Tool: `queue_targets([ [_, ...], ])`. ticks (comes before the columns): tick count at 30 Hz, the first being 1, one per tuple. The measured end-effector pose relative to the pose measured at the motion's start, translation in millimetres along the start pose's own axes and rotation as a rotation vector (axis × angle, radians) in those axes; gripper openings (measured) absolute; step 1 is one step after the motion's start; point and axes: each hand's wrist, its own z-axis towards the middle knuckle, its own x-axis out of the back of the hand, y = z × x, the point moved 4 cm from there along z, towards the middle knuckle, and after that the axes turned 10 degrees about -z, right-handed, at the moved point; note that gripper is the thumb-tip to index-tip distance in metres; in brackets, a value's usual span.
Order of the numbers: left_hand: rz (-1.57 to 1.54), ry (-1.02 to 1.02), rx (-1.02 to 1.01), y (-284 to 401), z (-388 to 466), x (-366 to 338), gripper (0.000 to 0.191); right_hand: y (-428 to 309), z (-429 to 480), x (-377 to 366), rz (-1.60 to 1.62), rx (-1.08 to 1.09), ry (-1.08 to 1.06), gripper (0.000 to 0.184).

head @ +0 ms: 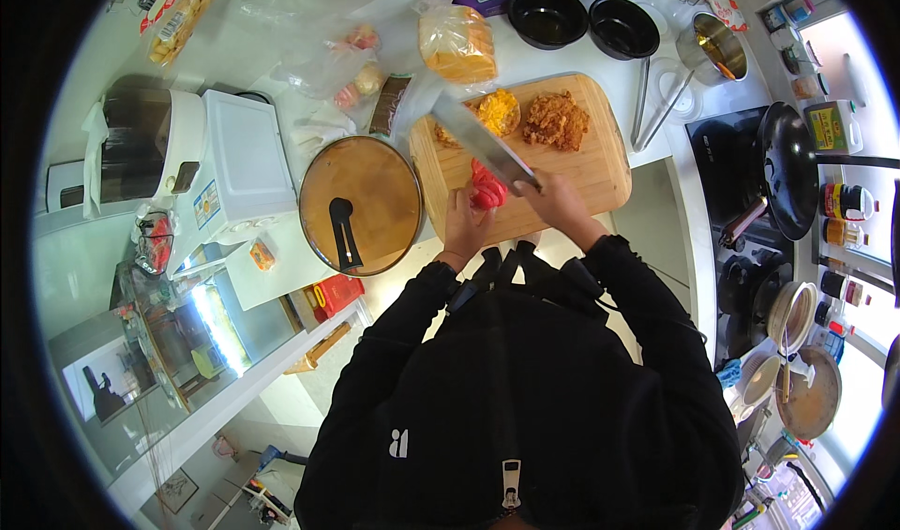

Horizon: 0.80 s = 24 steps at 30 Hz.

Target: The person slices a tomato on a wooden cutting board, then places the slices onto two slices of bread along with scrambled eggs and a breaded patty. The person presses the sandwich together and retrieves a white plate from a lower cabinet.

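A wooden cutting board lies before me. My right hand grips a wide-bladed kitchen knife, its blade slanting up to the left over the board. Below the blade, red tomato slices sit in a small pile, and the fingers of my left hand rest against them. Behind the blade is a slice of bread topped with yellow scrambled egg, partly hidden. To its right lies a piece of crispy fried chicken.
Left of the board is a round glass lid. Bagged sliced bread and two black bowls stand behind it. Metal tongs and a steel pot are at right, near a frying pan on the cooktop.
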Motion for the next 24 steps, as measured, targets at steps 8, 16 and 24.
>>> queue_targets([
  [8,0.360,-0.241,-0.308,25.3,25.5,-22.6,0.072,44.5,-16.9,40.3,0.197,-0.140,0.187,0.030],
  [16,0.403,-0.322,-0.401,6.6,50.5,-30.8,0.046,79.8,-38.2,55.7,0.251,-0.385,0.140,0.031],
  [24,0.444,-0.299,-0.386,10.5,64.8,-14.8,0.040,107.8,-33.5,91.5,-0.089,-0.268,0.351,0.030],
])
